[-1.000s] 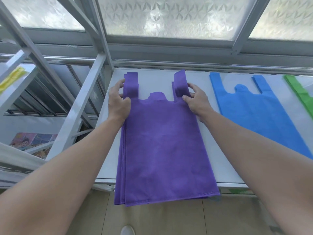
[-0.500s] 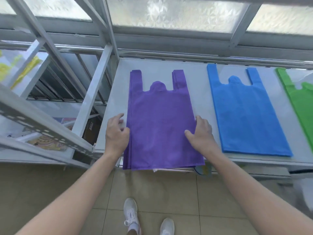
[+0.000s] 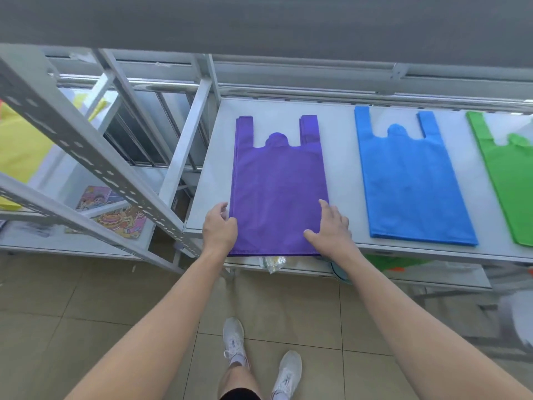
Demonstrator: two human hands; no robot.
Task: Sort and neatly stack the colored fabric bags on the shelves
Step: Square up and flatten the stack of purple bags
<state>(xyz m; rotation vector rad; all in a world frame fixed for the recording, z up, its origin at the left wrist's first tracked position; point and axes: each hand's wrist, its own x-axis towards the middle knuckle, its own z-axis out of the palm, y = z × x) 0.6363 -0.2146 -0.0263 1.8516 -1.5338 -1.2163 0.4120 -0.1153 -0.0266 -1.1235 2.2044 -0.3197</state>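
Note:
A stack of purple fabric bags lies flat on the white shelf, handles pointing away from me. My left hand touches the stack's lower left edge, fingers curled against its side. My right hand rests flat at the lower right corner, fingers spread on the fabric and shelf. To the right lies a blue bag, then a green bag cut off by the frame edge. Yellow bags sit on the neighbouring shelf at far left.
A grey metal rack with perforated uprights stands to the left; a cartoon-printed sheet lies on its lower shelf. A lower shelf under the bags holds crumpled items. My white shoes stand on the tiled floor.
My hands slid from the purple handles down to the stack's bottom corners. The stack was pushed fully onto the shelf, and my view pulled back and tilted down.

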